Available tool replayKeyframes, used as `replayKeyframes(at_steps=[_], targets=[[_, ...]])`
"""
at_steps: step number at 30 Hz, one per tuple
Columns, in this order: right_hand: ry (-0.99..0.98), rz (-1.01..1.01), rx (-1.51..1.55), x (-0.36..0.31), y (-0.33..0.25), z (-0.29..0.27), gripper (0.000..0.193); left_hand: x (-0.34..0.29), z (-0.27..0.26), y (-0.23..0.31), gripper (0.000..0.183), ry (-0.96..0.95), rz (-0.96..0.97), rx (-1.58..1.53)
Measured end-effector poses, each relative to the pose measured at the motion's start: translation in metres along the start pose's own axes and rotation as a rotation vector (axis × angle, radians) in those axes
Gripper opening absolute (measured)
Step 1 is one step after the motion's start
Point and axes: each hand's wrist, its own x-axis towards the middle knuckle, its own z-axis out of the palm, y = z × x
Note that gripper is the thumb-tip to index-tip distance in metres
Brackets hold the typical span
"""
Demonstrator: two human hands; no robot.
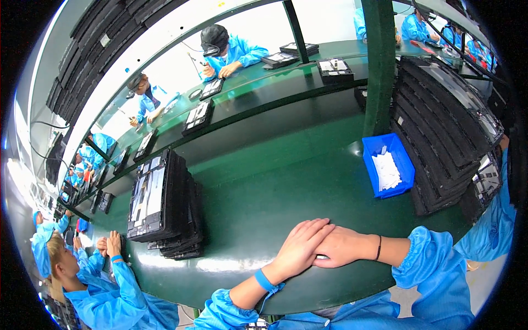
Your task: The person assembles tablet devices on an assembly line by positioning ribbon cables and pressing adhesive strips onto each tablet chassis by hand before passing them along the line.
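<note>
My left hand (300, 246), a blue band at its wrist, lies flat across my right hand (346, 247). Its fingers are stretched out and point toward the far right. A dark cord circles my right wrist. Most of the right fingers are covered by the left hand; part of the thumb side shows. No object is visible in either hand. Both rest at the near edge of the green table (264, 206). A stack of black trays (179, 214) holding flat grey-and-black parts stands left of my hands. The blue bin (407, 175) with white paper slips (386, 171) is beyond them, to the right.
A tall pile of black foam trays (440, 121) rises at the right beside a green post (379, 77). Across the table runs a raised green shelf with trays (335, 69). A co-worker in blue (110, 291) sits at my left; others work opposite.
</note>
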Motion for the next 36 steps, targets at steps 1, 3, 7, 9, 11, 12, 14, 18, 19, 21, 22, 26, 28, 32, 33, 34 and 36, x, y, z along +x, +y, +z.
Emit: replayKeyframes(at_steps=[1, 3, 7, 9, 11, 12, 14, 18, 19, 21, 22, 26, 28, 32, 33, 34, 36], targets=[[0.002, 0.001, -0.002, 0.0001, -0.0001, -0.0004, 0.023, -0.0003, 0.0000, 0.0007, 0.054, 0.003, -0.002, 0.003], [-0.064, 0.024, -0.029, -0.0006, 0.0000, 0.0007, 0.023, -0.0004, -0.0003, 0.0012, 0.054, 0.003, -0.006, 0.004], [-0.020, 0.009, -0.009, -0.0006, 0.0004, 0.0010, 0.023, 0.0008, -0.0015, 0.0016, 0.054, 0.000, -0.008, 0.001], [0.000, 0.005, -0.001, -0.0002, -0.0004, 0.0001, 0.023, 0.0013, -0.0022, 0.0022, 0.054, 0.004, -0.006, 0.001], [-0.019, 0.015, -0.002, -0.0005, -0.0020, -0.0019, 0.023, 0.0012, -0.0021, 0.0029, 0.054, 0.004, -0.003, -0.003], [-0.042, 0.024, 0.002, -0.0005, -0.0015, -0.0019, 0.023, 0.0009, -0.0013, 0.0025, 0.054, 0.003, -0.003, 0.000], [-0.048, 0.024, -0.004, 0.0005, -0.0003, -0.0014, 0.023, 0.0007, -0.0001, 0.0015, 0.054, 0.007, -0.006, 0.003], [-0.023, 0.012, -0.014, 0.0007, -0.0016, -0.0010, 0.023, -0.0001, -0.0001, 0.0009, 0.055, 0.004, -0.010, 0.009], [-0.024, 0.013, -0.014, 0.0001, -0.0018, -0.0008, 0.023, 0.0004, -0.0007, 0.0017, 0.056, 0.004, -0.010, 0.007], [0.009, -0.002, -0.002, 0.0004, -0.0013, -0.0007, 0.023, 0.0003, -0.0009, 0.0013, 0.056, 0.007, -0.009, 0.008], [0.009, -0.006, -0.004, 0.0011, -0.0010, -0.0008, 0.023, -0.0004, -0.0001, 0.0001, 0.056, 0.005, -0.005, 0.004], [-0.022, 0.023, 0.006, 0.0011, -0.0031, -0.0024, 0.022, -0.0005, -0.0002, 0.0004, 0.056, 0.006, 0.000, -0.007], [0.002, 0.021, 0.016, 0.0010, -0.0047, -0.0019, 0.020, -0.0016, -0.0011, 0.0003, 0.057, 0.001, 0.002, 0.000], [-0.005, 0.012, 0.000, 0.0012, -0.0023, 0.0003, 0.020, -0.0015, -0.0005, -0.0013, 0.057, 0.000, 0.014, -0.008], [-0.010, 0.012, -0.010, 0.0011, -0.0018, -0.0003, 0.020, -0.0010, 0.0001, -0.0012, 0.057, 0.003, 0.012, -0.005], [-0.010, 0.007, -0.010, 0.0013, -0.0017, -0.0016, 0.020, -0.0008, 0.0009, -0.0008, 0.055, 0.008, 0.013, -0.007], [-0.080, 0.027, 0.001, 0.0013, -0.0030, -0.0033, 0.025, -0.0013, 0.0008, -0.0003, 0.053, 0.012, 0.010, -0.009]])
